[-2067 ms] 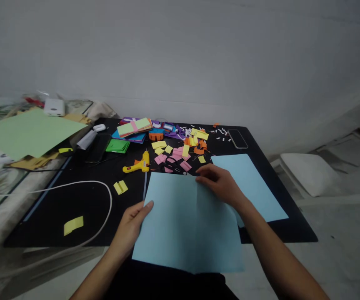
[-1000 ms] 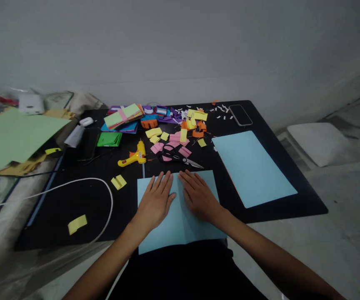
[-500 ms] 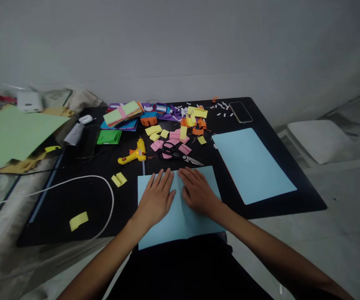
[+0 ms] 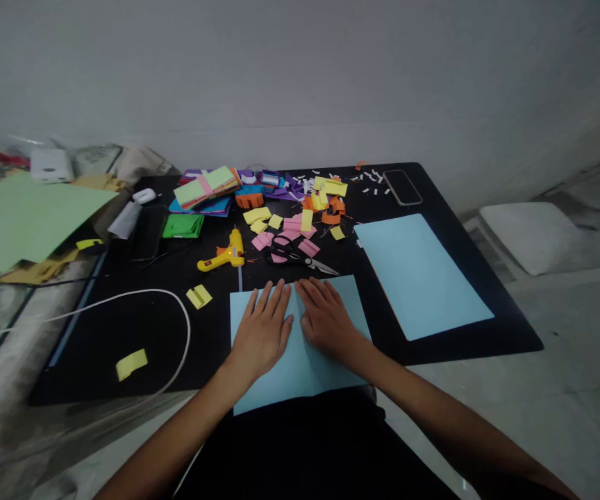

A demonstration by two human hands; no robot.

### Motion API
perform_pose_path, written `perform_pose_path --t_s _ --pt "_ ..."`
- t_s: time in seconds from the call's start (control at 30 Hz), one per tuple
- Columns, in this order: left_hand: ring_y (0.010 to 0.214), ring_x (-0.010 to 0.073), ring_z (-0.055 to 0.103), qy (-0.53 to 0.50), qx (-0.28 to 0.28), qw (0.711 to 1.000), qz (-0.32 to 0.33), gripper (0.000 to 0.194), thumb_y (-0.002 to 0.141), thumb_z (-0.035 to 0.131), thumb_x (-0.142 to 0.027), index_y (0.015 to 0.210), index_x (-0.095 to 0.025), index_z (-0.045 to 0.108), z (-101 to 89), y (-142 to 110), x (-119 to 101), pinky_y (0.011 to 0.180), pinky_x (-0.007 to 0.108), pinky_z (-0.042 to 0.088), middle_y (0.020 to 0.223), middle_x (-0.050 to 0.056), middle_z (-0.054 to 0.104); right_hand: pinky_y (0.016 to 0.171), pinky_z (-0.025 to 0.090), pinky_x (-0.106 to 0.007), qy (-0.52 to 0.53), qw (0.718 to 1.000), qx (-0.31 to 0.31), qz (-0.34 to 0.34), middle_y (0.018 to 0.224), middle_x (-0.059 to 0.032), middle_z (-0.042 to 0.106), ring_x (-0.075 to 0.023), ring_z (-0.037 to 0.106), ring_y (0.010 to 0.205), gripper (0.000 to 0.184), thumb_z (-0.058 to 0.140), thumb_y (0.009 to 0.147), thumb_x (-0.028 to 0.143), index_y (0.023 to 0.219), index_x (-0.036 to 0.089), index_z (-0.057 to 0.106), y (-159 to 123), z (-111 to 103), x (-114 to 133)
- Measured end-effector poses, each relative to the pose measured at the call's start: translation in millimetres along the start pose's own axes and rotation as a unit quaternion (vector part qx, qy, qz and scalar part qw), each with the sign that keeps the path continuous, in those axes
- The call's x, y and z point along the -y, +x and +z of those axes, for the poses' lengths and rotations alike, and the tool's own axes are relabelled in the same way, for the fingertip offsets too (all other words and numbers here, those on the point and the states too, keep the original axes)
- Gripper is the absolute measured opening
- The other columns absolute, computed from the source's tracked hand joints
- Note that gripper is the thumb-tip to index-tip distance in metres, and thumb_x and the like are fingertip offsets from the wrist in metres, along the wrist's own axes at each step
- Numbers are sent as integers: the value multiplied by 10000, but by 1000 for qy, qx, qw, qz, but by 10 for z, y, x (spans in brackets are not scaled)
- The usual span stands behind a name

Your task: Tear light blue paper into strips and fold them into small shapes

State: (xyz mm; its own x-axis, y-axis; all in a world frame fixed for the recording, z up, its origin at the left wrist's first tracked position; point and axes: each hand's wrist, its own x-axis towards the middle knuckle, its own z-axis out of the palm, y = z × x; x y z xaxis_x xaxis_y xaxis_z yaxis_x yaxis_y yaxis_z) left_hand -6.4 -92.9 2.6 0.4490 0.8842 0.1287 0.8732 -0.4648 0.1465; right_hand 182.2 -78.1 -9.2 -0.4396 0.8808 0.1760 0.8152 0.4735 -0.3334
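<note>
Creased lengthwise away from the wearer, the light-blue paper (image 4: 279, 389) lies open on the counter (image 4: 123, 333), both hands (image 4: 260, 337) (image 4: 330, 325) flat on it, grasping nothing.

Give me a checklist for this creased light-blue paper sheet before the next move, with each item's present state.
1. Left hand and right hand on the creased light-blue paper sheet: ok.
2. Black-handled metal scissors well away from that sheet: not ok, tip near its far edge.
3. Yellow plastic glue gun off the sheet: ok.
4. Glue gun cool: cannot tell.
5. Other light-blue sheet lying apart: ok.
</note>
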Motion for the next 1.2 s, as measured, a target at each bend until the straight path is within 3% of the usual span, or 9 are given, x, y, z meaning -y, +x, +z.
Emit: perform_pose_path --t_s 0.53,1.2 --pt "1561 326 338 5 -3 1000 -6 576 1077 364 -347 1608 -123 387 0 -27 16 1275 534 283 1675 122 373 1235 317 -544 -10 1000 -25 -7 1531 -161 551 -345 412 1460 596 451 941 147 1531 78 487 -55 -33 -65" --pt "1556 338 342 16 7 1000 3 572 1077 379 -341 1598 -106 398 -15 -41 69 1268 539 290 1675 125 373 1219 332 -541 -21 1000 -9 -5 1542 -156 531 -365 393 1445 602 435 950 150 1545 65 469 -70 -113 -136"
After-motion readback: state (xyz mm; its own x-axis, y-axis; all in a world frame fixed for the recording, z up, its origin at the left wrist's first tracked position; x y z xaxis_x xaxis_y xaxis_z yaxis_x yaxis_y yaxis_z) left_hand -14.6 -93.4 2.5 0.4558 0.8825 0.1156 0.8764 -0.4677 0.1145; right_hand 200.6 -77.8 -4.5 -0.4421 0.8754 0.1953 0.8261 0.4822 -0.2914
